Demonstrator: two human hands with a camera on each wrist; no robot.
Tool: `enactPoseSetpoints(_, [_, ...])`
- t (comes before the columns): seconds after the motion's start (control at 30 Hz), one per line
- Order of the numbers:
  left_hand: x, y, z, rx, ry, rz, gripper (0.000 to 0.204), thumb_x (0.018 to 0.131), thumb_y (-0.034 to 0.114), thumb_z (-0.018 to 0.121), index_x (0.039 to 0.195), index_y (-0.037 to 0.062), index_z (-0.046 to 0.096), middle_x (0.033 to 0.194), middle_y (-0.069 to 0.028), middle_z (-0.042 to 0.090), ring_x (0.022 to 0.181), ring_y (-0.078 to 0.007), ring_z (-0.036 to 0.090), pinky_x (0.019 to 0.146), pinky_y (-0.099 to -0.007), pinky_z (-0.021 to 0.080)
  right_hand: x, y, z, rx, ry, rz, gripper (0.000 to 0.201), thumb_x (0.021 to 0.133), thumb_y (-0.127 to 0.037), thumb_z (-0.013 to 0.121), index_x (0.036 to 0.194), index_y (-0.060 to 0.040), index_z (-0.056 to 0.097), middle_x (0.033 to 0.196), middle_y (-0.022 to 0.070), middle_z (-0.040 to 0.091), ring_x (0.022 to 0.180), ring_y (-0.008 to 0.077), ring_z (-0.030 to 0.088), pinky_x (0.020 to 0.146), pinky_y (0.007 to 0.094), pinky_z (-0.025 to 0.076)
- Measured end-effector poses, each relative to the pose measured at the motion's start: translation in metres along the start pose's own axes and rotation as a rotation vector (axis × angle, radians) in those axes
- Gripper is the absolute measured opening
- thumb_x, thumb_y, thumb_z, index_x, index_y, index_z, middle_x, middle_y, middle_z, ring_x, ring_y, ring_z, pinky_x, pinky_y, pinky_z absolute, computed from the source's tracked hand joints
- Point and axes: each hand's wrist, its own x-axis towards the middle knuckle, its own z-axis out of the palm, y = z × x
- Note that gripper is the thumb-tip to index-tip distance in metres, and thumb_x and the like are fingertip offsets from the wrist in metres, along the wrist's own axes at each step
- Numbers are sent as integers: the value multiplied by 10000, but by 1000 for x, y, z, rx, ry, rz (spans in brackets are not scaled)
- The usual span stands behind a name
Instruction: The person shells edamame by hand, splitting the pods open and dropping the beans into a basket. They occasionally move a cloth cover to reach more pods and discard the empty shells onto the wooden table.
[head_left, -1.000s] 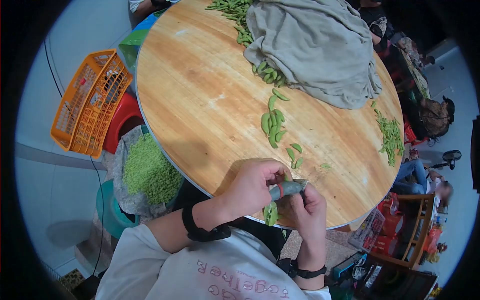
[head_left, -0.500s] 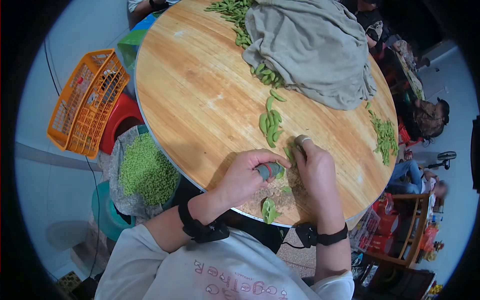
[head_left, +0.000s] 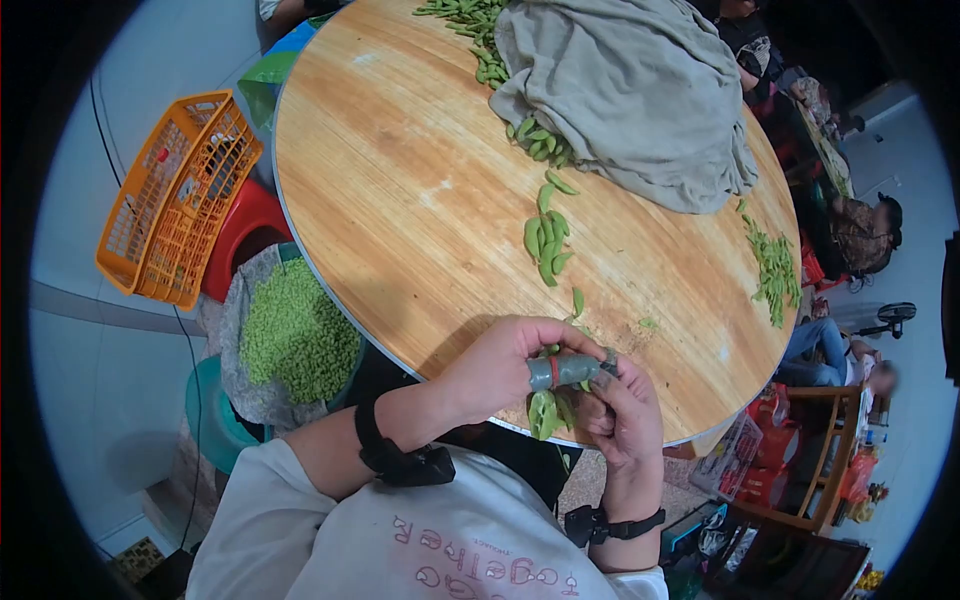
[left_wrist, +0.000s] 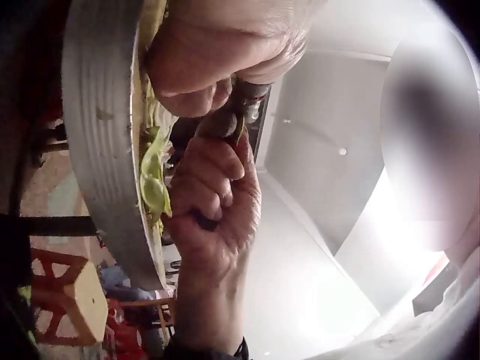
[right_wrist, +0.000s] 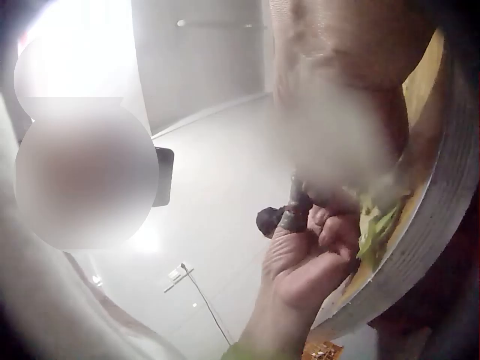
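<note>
On my head feed, both hands work close together over the near edge of the round wooden bench (head_left: 380,150). I see the left hand (head_left: 490,368) nearly closed, with a green pod (head_left: 549,350) showing between its forefinger and a digit in a grey cover (head_left: 562,374) banded in red. Facing it, the right hand (head_left: 628,408) has its fingers bent in, the tips meeting that covered digit. Split shells (head_left: 545,415) lie at the rim just below them. Further in, I have a line of whole pods (head_left: 546,240) leading towards a grey cloth (head_left: 630,100), and a separate pile of slender pods (head_left: 775,268) near the bench's right-hand edge. Left of the bench, shelled beans (head_left: 300,335) fill a lined container beside an orange basket (head_left: 180,200) and a red stool (head_left: 240,235).

My left wrist feed has the left hand large at the top; below it, the right hand is curled tight, pinching a thin green edge of pod at its dark-tipped digit. The shells rest on the bench beside both.

From the right wrist, a blur hides the right hand's fingertips, so I cannot tell its grip there. The left hand's fingers are folded inward, close to the shells.
</note>
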Motion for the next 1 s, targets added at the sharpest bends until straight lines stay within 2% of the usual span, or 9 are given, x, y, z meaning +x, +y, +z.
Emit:
enactPoseSetpoints(0.1, [0,-3,-1,-155,50,-61,161,845,64,563,994,2,567,810,15,541,752,-52,506,643,-192,417,-5,0,13,-86,-6,-19,128,888,-148,515,902,-21,519,579,-36,430,438,30,315,394,182,226])
enactPoseSetpoints(0.17, [-2,2,2,-28,124,-14,78,850,72,556,911,23,551,811,16,544,739,-45,509,615,-179,408,-9,-1,17,-163,11,-37,165,915,-186,466,897,-28,506,585,-35,426,460,30,321,414,184,234])
enactPoseSetpoints(0.3, [-2,2,4,163,181,59,70,849,53,548,910,21,540,819,17,545,719,-45,506,622,-186,420,-11,6,11,-242,-60,-100,194,931,-209,422,893,-32,493,590,-26,431,463,32,325,416,180,239])
enactPoseSetpoints(0.4, [-2,2,5,150,155,111,74,844,30,547,917,22,537,824,10,544,718,-47,503,654,-200,429,-9,5,13,-112,-12,-58,189,928,-204,430,893,-29,492,586,-16,437,453,34,329,413,177,242])
enactPoseSetpoints(0.47, [-2,10,4,55,-41,129,68,836,22,562,903,21,548,831,4,547,729,-52,511,689,-214,435,-9,1,12,247,-42,73,188,925,-200,432,890,-26,495,561,-12,428,439,37,322,409,176,244])
enactPoseSetpoints(0.6, [-2,8,-2,159,-77,198,55,831,31,577,883,18,560,830,-1,554,747,-56,524,691,-218,433,-8,2,12,267,-102,102,191,923,-198,433,888,-21,496,558,-11,422,425,45,306,406,183,242])
enactPoseSetpoints(0.77, [-2,-2,-7,-7,125,104,80,806,53,617,863,30,567,810,2,567,738,-53,525,664,-197,424,-12,6,23,-230,78,-157,210,940,-202,397,847,-30,473,589,-12,425,474,46,325,435,189,247])
enactPoseSetpoints(0.9, [-3,-4,-8,2,137,81,80,804,61,617,861,38,566,806,4,572,737,-50,526,667,-194,426,-15,8,19,-170,-51,-168,238,933,-227,404,949,-4,486,584,-3,440,472,49,337,440,190,260])
enactPoseSetpoints(1.0, [-3,-4,-4,-7,157,68,68,804,36,603,858,40,563,808,6,572,738,-45,523,666,-194,426,-14,7,19,-203,-49,-137,205,947,-172,386,809,-42,465,598,-29,426,492,37,332,443,183,255])
